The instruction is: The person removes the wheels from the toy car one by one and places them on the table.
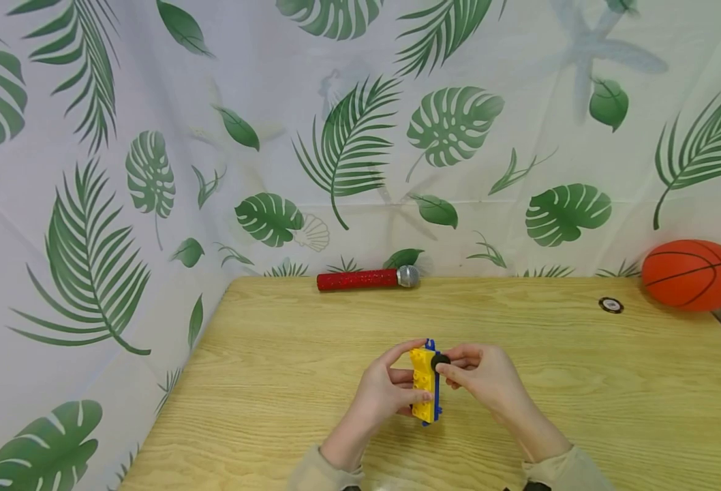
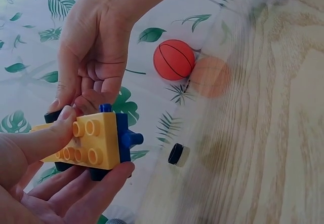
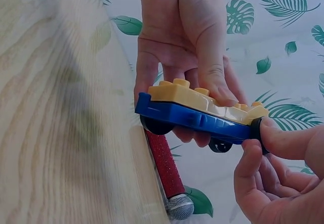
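Note:
A toy car [image 1: 423, 385] with a yellow studded top and a blue base is held upright on end above the table. My left hand [image 1: 381, 389] grips it, thumb across the yellow studs [image 2: 92, 127] and fingers behind and underneath. At the car's upper end, my right hand [image 1: 486, 375] pinches a black wheel [image 3: 258, 134] between thumb and fingers, against the side of the blue base [image 3: 187, 120]. Other black wheels [image 3: 220, 145] show under the car. A blue peg [image 2: 105, 107] sticks out bare from the side. Whether the pinched wheel is seated cannot be told.
A red glittery microphone [image 1: 360, 279] with a silver head lies at the table's back edge. Toward the back right are a black and white chip [image 1: 610, 305] and an orange basketball [image 1: 694, 275]. Leaf-printed sheeting [image 1: 360, 245] borders the wooden table [image 1: 262, 382] behind and left.

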`<state>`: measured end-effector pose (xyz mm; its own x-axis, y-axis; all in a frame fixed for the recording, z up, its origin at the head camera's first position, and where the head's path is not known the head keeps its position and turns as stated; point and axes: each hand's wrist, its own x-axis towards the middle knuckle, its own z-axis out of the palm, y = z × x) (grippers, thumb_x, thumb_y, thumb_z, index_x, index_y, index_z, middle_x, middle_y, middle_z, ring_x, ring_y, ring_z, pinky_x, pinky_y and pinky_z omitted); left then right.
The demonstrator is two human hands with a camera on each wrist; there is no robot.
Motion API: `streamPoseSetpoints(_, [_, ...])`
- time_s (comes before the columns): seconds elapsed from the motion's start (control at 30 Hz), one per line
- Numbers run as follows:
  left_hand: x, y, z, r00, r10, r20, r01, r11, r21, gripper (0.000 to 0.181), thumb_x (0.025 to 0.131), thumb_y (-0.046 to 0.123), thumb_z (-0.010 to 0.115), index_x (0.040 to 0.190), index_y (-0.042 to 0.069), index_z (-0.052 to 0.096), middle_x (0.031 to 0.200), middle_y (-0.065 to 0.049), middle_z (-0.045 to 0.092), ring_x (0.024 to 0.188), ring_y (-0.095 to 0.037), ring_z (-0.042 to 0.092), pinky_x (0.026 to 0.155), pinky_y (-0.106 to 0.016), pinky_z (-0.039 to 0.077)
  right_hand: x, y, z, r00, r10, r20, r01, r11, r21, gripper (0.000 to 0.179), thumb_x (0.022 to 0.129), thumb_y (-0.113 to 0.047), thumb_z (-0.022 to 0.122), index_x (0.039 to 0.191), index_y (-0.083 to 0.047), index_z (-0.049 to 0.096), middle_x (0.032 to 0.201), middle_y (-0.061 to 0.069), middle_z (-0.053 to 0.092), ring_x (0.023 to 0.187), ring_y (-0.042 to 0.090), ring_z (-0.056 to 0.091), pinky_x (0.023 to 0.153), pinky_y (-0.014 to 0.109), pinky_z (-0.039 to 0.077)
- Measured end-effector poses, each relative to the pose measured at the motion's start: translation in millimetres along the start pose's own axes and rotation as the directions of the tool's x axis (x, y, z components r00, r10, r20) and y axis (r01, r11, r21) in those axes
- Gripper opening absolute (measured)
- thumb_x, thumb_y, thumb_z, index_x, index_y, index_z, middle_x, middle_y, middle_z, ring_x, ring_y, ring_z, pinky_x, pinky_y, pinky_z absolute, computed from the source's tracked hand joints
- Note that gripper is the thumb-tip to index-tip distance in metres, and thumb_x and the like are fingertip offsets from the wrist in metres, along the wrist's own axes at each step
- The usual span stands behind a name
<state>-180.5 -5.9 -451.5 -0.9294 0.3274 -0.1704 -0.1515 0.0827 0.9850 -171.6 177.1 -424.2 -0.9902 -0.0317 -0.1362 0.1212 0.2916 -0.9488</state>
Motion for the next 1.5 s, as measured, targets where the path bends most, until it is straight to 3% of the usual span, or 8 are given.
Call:
streamPoseSetpoints(0.47, [-0.8,-2.6,1.8,0.999,0.034,-0.039,-0.031,0.996,0.083,0.070,0.077,0.002,0.082,0.131,0.039,0.059,0.102,-0.010,0.076,0.086,-0.019,0.074,0.058,-0.033,0.061,2.6,5.6,0.4,1.000,0.008,-0.012,-0.008,1.000,0.000,0.026,0.091,-0.006,0.071,0.110,0.011,0.067,0.095,0.015,0.075,0.073,0.017,0.068,0.067,0.027,0.059])
streamPoseSetpoints(0.7, [-1.0,-2.5,3.7,0.997,0.055,-0.055,-0.049,0.992,0.115,0.071,0.077,0.001,0.082,0.132,0.039,0.059,0.102,-0.011,0.076,0.087,-0.019,0.074,0.059,-0.032,0.061,3.4,8.1,0.4,1.000,0.003,-0.015,-0.003,1.000,-0.004,0.026,0.091,-0.007,0.071,0.110,0.010,0.067,0.096,0.016,0.075,0.076,0.023,0.070,0.068,0.030,0.060])
streamPoseSetpoints(1.2, [-0.6,-2.2,5.7,0.990,0.118,-0.075,-0.105,0.982,0.155,0.073,0.076,-0.002,0.081,0.134,0.035,0.059,0.108,-0.016,0.074,0.092,-0.021,0.074,0.067,-0.029,0.061,4.5,9.3,2.8,0.999,0.018,-0.034,-0.017,0.999,0.036,0.029,0.091,-0.006,0.070,0.113,0.012,0.065,0.100,0.019,0.074,0.078,0.019,0.070,0.068,0.027,0.060])
streamPoseSetpoints(1.4, [0.6,-4.3,7.3,0.985,0.150,-0.086,-0.131,0.972,0.195,0.075,0.075,-0.003,0.082,0.135,0.035,0.059,0.117,-0.017,0.071,0.095,-0.021,0.073,0.072,-0.029,0.061,3.9,10.6,4.3,0.999,0.003,-0.051,-0.002,1.000,0.025,0.029,0.090,-0.005,0.071,0.112,0.013,0.066,0.097,0.019,0.074,0.074,0.019,0.069,0.065,0.027,0.060])
streamPoseSetpoints(1.5, [0.7,-7.1,5.3,0.976,0.184,-0.120,-0.146,0.952,0.269,0.073,0.075,-0.002,0.083,0.135,0.032,0.059,0.114,-0.017,0.072,0.091,-0.018,0.073,0.070,-0.026,0.061,2.9,8.9,3.1,0.996,0.020,-0.083,-0.020,1.000,-0.006,0.026,0.089,-0.010,0.074,0.106,0.009,0.067,0.091,0.015,0.075,0.072,0.018,0.069,0.066,0.028,0.059])
